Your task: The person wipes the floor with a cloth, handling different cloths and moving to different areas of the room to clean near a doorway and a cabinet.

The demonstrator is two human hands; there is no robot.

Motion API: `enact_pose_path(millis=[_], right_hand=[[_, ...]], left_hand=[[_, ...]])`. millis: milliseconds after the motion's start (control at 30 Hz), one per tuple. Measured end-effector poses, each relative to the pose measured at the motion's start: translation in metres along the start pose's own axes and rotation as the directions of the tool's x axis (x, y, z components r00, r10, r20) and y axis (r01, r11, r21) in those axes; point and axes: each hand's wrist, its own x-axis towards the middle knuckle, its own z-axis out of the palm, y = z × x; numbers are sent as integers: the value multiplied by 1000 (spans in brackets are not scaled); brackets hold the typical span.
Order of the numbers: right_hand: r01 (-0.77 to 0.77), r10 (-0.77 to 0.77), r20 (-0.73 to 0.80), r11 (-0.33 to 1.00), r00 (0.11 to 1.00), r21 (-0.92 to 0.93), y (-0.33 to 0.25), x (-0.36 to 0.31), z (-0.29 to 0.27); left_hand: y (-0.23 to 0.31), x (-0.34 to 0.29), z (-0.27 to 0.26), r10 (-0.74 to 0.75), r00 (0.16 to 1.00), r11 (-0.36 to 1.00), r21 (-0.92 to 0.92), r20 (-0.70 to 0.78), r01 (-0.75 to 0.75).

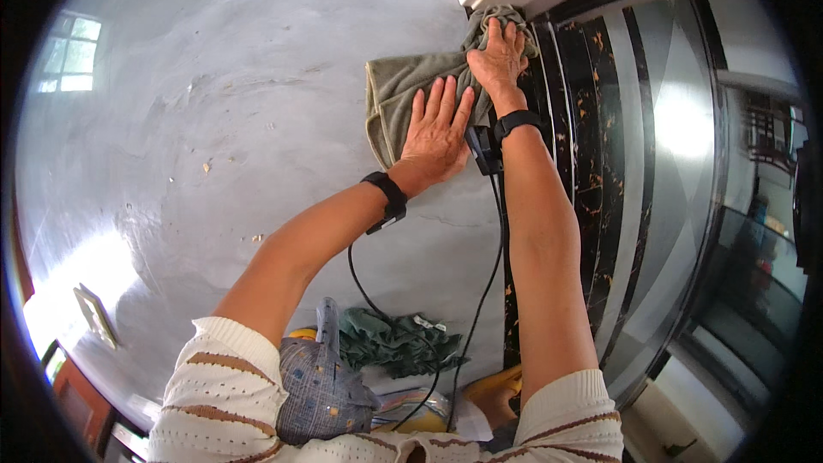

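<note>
Striped knit sleeves [225, 381] loom; left hand [435, 141] and right hand [499, 62] rest on olive cloth [390, 96], fingers apart; slack cable [493, 275] could snag either.

The head view looks from above the person's own sleeves [225, 386], through the left of two fisheye lenses worn side by side, and faces steeply down at the floor [266, 129] and the cloth [390, 107]. The sleeves lie closest to the lens, below the cloth, which sits farther off but near enough to show its folds. The wide lens bows the marbled dark strip [591, 133] right of the cloth.
</note>
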Motion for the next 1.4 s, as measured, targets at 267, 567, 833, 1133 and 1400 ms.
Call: enact_pose_path(millis=[267,567,833,1133,1400], right_hand=[[524,-524,-24,851,851,-20,-78,-48,38],[786,-630,-469,500,619,364,-223,-160,40],[501,-311,-494,806,812,316,-90,-226,-30],[-467,491,-206,871,847,155,151,-440,-16],[-731,731,-34,682,682,13,138,-390,-28]], left_hand=[[-30,-80,-14,-97,992,985,133,-85,108],[-100,-193,-60,-243,887,964,6,-392,267],[-31,-202,-63,236,942,918,-264,-238,-297],[77,-224,-5,751,556,658,-335,356,-675],[55,-174,27,725,641,677,-89,252,-731]])
